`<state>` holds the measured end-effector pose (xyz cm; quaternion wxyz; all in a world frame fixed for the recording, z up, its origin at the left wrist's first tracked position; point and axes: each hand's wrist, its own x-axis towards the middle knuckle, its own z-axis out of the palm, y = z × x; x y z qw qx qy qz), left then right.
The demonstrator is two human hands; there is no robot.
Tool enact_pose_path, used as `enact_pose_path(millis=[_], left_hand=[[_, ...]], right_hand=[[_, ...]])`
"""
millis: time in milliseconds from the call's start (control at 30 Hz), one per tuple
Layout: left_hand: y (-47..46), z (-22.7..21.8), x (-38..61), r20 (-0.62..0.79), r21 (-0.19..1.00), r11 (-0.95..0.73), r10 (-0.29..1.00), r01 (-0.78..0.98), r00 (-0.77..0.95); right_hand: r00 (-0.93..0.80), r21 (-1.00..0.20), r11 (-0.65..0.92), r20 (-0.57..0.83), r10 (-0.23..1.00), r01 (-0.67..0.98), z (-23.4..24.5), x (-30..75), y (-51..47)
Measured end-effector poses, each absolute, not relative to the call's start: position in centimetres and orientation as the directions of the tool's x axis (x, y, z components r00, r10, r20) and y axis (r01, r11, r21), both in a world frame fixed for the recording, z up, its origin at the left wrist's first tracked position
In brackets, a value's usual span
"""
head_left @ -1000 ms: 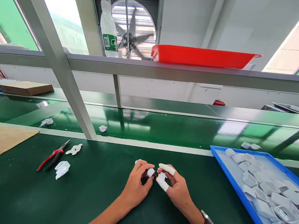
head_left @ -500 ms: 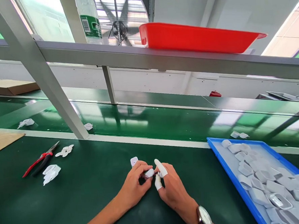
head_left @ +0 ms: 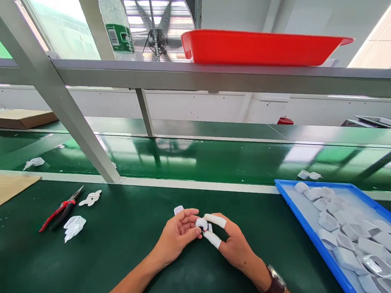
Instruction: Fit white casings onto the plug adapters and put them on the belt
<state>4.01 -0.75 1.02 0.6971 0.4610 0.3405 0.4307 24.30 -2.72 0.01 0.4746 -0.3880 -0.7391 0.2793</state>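
Between both hands is a small white plastic part (head_left: 202,224) with a rounded face and a dark spot on it. My left hand (head_left: 179,233) pinches it from the left with thumb and fingers. From the right, my right hand (head_left: 229,237), with white covers on thumb and forefinger, grips the same part at its edge. Just behind my left fingers lies another white piece (head_left: 178,210), partly hidden by the hand. Fine detail of the held part is too small to make out.
A blue tray (head_left: 312,241) full of white plastic parts stands at the right. Red-and-black pliers (head_left: 62,209) lie at the left beside white plastic pieces (head_left: 74,227). A slanted metal post (head_left: 71,118) and rail cross ahead, bearing a red tray (head_left: 262,47) and a bottle (head_left: 117,29).
The white part has been turned so its round face shows. My right hand has rolled and its covered fingers have spread around the part. The view has shifted slightly.
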Motion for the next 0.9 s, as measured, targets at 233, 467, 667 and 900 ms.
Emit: enact_pose_path(millis=[233,467,667,900], left_hand=[[-0.2,1.7,2.4,0.103,0.991,-0.126,0.927,0.039,0.360],[1.7,0.7,0.2,0.296,0.711,-0.325,0.943,0.624,0.153],[1.6,0.1,0.8,0.266,0.716,-0.374,0.927,0.589,0.265],[0.1,0.8,2.0,0.247,0.822,-0.359,0.924,0.443,0.291]], right_hand=[[-0.100,-0.894,0.427,0.416,0.904,0.138,-1.0,23.7,-2.7],[-0.001,-0.851,0.490,0.499,0.867,0.187,-0.7,24.1,-2.5],[-0.022,-0.827,0.512,0.522,0.853,0.234,-0.4,24.3,-2.5],[-0.013,-0.792,0.534,0.556,0.831,0.295,-0.5,23.9,-3.0]])
